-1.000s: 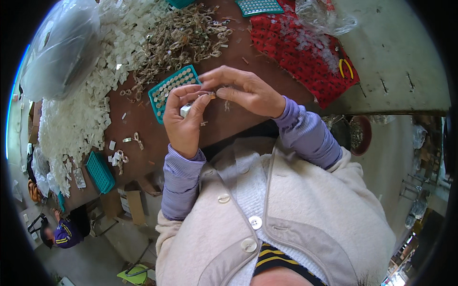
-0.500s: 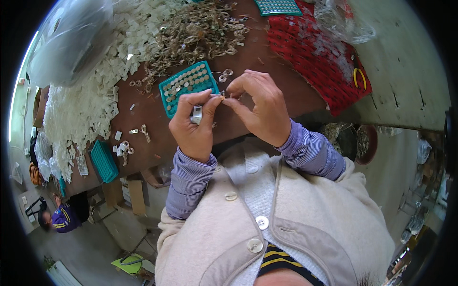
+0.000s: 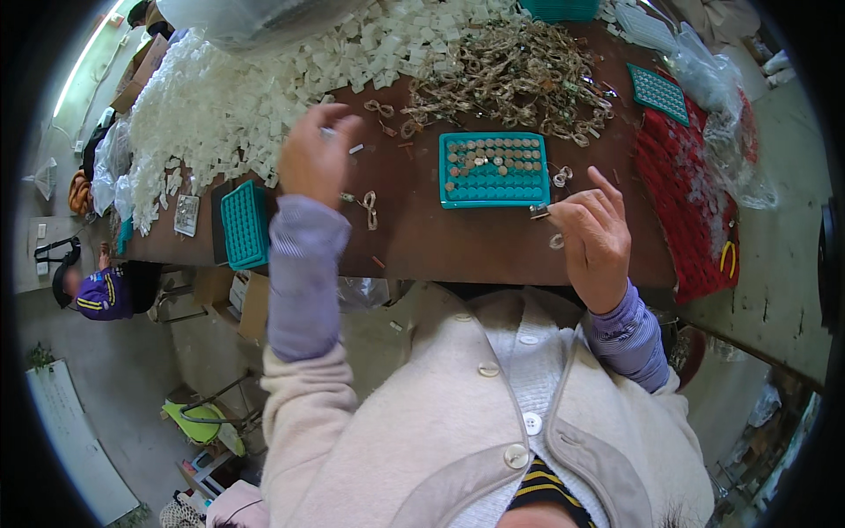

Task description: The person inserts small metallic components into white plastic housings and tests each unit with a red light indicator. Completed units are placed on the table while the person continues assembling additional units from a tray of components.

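My left hand [image 3: 315,158], smeared by motion, is raised at the edge of a heap of white plastic pieces [image 3: 229,106]. Its fingers are curled, and a small white piece [image 3: 328,133] shows among them. On the right, my right hand [image 3: 594,242] pinches a small metal-ended part [image 3: 539,211] between thumb and forefinger, its other fingers lifted. A thin cable loop [image 3: 556,240] hangs just below that part. Between the hands lies a teal tray [image 3: 493,201], with rows of round, pale discs in its upper part.
A tangled pile of coiled brown cables [image 3: 519,79] covers the back. Another teal tray [image 3: 244,224] stands at the left front edge. Red cloth [image 3: 673,176] with yellow-handled pliers [image 3: 728,260] lies right. A person [image 3: 106,290] is far left.
My hands have come apart: the left has swung up and left to the white heap, while the right has stayed near the tray with the metal-ended part. The view has shifted.
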### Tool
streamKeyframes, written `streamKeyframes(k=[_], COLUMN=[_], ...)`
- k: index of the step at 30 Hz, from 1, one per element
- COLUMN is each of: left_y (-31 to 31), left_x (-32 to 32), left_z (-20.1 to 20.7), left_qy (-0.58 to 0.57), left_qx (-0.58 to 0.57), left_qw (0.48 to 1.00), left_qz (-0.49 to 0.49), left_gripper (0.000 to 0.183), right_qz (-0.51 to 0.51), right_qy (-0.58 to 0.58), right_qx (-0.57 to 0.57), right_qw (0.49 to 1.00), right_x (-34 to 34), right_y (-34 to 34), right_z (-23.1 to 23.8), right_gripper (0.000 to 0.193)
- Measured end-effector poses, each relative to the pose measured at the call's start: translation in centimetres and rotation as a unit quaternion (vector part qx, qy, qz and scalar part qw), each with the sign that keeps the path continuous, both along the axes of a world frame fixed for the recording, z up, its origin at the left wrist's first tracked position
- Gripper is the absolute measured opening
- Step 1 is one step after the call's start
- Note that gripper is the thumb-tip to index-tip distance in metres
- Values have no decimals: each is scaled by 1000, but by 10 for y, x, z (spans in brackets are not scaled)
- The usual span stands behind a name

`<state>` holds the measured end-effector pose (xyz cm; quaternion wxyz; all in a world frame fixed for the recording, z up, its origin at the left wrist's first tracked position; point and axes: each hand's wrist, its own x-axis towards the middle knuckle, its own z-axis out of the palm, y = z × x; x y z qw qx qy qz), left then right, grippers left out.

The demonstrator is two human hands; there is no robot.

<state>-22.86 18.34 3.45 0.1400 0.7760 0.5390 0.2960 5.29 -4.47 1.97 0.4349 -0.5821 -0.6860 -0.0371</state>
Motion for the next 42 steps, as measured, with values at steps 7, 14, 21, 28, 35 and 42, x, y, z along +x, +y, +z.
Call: streamKeyframes(k=[7,14,21,28,35,42], left_y=[107,64,-69,-129,-163,-155], left_x=[-19,-9,31,53,65,60], left_z=[-48,-15,27,13,-18,-27], left_qy=[331,194,-150,-369,-468,-438], left_qx=[12,-37,-353,-399,-308,-243], left_qw=[934,979,881,811,806,831], left_qz=[133,57,-276,-217,-192,-240], left_gripper=[25,16,15,17,22,26], right_qz=[52,131,210,173,168,93], right_qy=[77,91,201,310,494,406], right_qx=[-61,0,6,-82,-149,-156], right_qw=[994,987,957,931,840,896], right_x=[-10,-6,-21,-33,-41,-44], right_y=[-9,6,11,-11,-18,-15], right_z=[-1,13,13,6,3,5], right_gripper=[8,4,6,5,4,6])
